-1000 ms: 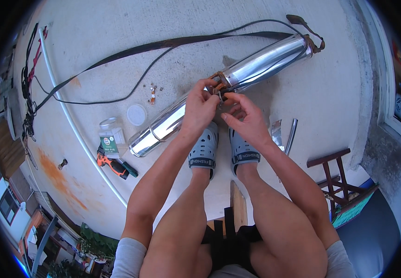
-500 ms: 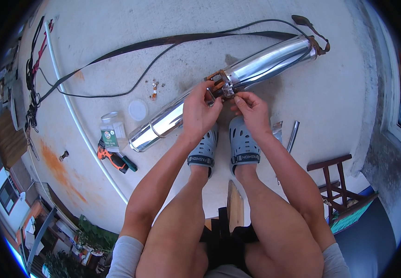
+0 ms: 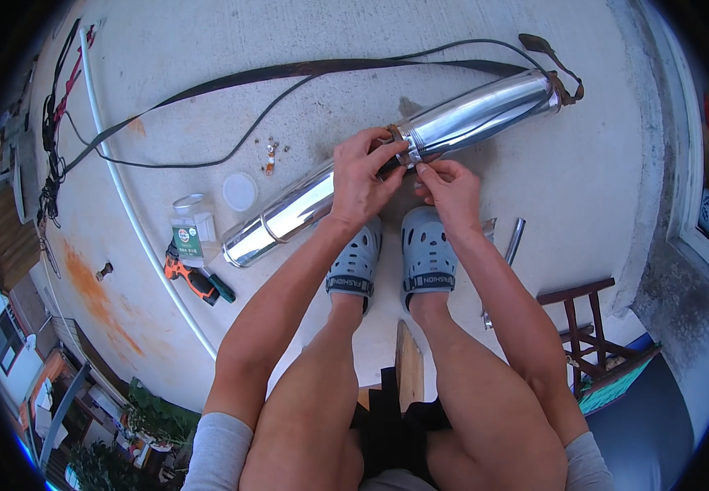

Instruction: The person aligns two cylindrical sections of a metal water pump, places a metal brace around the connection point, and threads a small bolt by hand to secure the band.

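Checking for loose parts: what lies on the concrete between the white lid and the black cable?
In the head view, a few small screws and fittings lie between the white lid and black cable.

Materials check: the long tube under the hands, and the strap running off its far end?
Tube: looks like polished metal, probably stainless; mirror-bright, with streaky reflections. Strap: seems woven fabric webbing; flat, dark, matte, lying limp in curves on the concrete floor.

One steel cylinder (image 3: 387, 172), two hands (image 3: 360, 176).
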Tool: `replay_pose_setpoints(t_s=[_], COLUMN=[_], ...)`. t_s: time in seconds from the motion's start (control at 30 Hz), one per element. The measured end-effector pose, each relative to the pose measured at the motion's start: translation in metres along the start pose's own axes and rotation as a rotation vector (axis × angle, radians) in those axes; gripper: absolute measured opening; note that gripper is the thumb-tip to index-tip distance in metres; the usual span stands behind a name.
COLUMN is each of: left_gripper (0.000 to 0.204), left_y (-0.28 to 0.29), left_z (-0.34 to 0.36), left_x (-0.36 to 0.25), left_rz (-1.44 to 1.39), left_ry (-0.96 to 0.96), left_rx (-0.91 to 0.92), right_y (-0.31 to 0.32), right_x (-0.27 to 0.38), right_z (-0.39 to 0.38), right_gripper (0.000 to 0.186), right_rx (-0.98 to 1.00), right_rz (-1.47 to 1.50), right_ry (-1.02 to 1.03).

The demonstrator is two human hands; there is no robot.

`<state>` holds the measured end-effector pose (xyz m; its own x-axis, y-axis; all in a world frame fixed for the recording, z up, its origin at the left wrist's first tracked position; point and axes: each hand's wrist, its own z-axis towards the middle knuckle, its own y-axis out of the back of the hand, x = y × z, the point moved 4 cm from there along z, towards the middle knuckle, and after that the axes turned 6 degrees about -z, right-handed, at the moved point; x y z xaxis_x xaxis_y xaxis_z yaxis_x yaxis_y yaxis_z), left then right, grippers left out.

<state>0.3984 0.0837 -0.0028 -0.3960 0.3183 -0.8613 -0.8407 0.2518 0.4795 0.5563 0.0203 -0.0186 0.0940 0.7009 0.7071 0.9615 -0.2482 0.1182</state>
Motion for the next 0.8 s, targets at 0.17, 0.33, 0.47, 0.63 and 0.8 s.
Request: replay_pose_setpoints(t_s=[0.17, 0.33, 0.47, 0.63, 0.8], left_gripper=[0.038, 0.040, 0.041, 0.048, 0.053], left_y=[-0.002, 0.000, 0.000, 0.001, 0.001], left_z=[0.005, 0.004, 0.003, 0.003, -0.001], left_x=[-0.003, 0.003, 0.004, 0.001, 0.002], left_rz=[0.025, -0.065, -0.065, -0.055, -0.049], left_ry=[-0.031, 0.086, 0.113, 0.065, 0.120], left_rx=[-0.023, 0.026, 0.024, 0.021, 0.020], right_y=[0.005, 0.001, -0.001, -0.001, 0.005], right_x=[-0.005, -0.004, -0.005, -0.005, -0.004], right_z=[0.008, 0.008, 0.007, 0.008, 0.010], right_gripper=[0.013, 0.007, 0.006, 0.006, 0.005], right_rx=[-0.064, -0.023, -0.030, -0.053, -0.019], right_rz=[-0.069, -0.054, -0.096, 0.001, -0.064], right_ry=[0.132, 0.275, 0.274, 0.304, 0.307])
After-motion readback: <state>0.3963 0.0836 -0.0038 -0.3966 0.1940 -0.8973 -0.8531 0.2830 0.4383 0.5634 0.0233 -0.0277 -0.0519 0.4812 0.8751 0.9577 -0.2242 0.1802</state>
